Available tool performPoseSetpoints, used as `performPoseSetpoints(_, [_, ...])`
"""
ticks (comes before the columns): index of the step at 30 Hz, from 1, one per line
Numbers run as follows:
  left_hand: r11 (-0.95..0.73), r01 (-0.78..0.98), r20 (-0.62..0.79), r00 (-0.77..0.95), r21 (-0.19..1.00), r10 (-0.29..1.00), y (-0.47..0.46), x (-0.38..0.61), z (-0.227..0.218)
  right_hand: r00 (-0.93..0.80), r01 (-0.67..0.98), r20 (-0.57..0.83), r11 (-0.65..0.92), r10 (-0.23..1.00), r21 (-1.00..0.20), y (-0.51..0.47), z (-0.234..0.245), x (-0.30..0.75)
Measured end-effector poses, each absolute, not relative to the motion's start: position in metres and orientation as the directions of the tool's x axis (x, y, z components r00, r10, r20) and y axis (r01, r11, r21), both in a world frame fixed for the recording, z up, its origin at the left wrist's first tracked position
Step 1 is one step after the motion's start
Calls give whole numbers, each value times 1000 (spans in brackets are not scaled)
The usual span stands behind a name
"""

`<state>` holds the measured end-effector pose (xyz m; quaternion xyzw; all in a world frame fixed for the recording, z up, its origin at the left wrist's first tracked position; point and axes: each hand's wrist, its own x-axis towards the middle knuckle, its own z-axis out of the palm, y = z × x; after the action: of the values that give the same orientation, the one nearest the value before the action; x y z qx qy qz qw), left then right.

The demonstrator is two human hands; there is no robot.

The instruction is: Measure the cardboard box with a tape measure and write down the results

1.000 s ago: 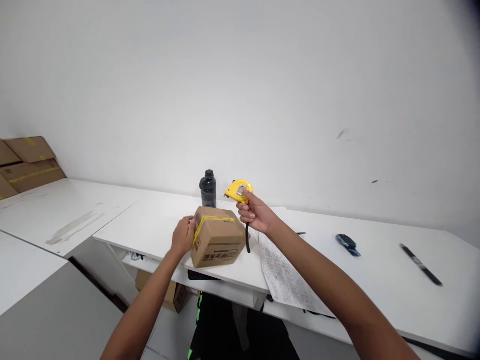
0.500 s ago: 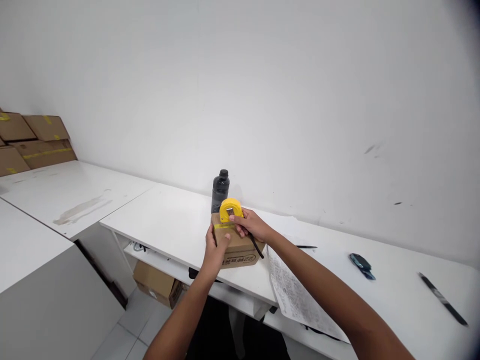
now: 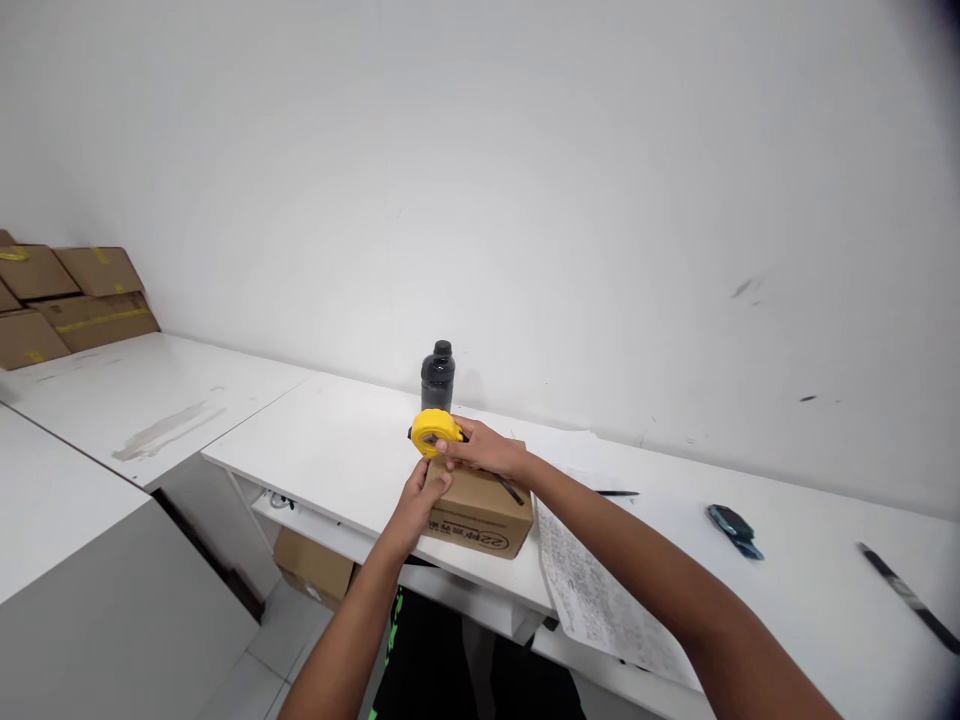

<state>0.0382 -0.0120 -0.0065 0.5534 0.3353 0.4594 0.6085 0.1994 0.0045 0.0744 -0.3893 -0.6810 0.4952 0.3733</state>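
A yellow tape measure (image 3: pixel 435 430) is in my right hand (image 3: pixel 484 448), whose fingers are closed round its right side. Its dark strap (image 3: pixel 511 488) hangs over the top of a small cardboard box (image 3: pixel 480 500) with dark print on the front. My left hand (image 3: pixel 416 505) grips the left end of that box, thumb near the top edge and fingertips mostly hidden just under the tape measure. Whether those fingertips also touch the tape measure, I cannot tell. Behind both hands a dark bottle (image 3: pixel 438 378) stands upright.
Right of the box lie a written sheet (image 3: pixel 592 585), a thin black pen (image 3: pixel 619 493), a teal-and-black object (image 3: pixel 735 530) and a long dark pen-like item (image 3: pixel 907 597). Cardboard boxes (image 3: pixel 90 300) are stacked far left. Another box (image 3: pixel 311 565) sits below the white table (image 3: pixel 337 430).
My right hand has moved the tape measure left and a little down, past the box's left end, and turned it. The box appears slightly lower and turned. My left hand has shifted slightly left.
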Motion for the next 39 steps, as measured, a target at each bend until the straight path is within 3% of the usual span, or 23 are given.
performPoseSetpoints(5, [-138,-203,179,199,969,964,-12,45,-11,-369,329,96,227,924,-917,7,71,207])
performPoseSetpoints(10, [-157,-103,166,79,982,983,-12,52,-16,-267,542,232,345,935,-766,-16,69,223])
performPoseSetpoints(14, [-136,-50,137,11,989,990,-11,52,-14,-177,615,213,277,961,-739,-44,68,257])
performPoseSetpoints(18, [-153,33,153,-7,988,988,-12,52,-7,-118,618,100,152,988,-772,-65,66,309])
performPoseSetpoints(22, [-149,27,150,-16,988,989,-15,55,-4,-129,591,85,146,988,-793,-71,65,337])
performPoseSetpoints(26, [-148,-26,147,-23,989,989,-17,56,-5,-94,614,153,178,984,-769,-60,80,323])
performPoseSetpoints(31, [-152,-51,152,0,987,988,-21,54,-8,-158,471,311,349,937,-810,-35,96,262])
performPoseSetpoints(39, [-209,-107,210,-1,972,978,-24,53,-12,-183,678,377,394,908,-620,-7,62,180])
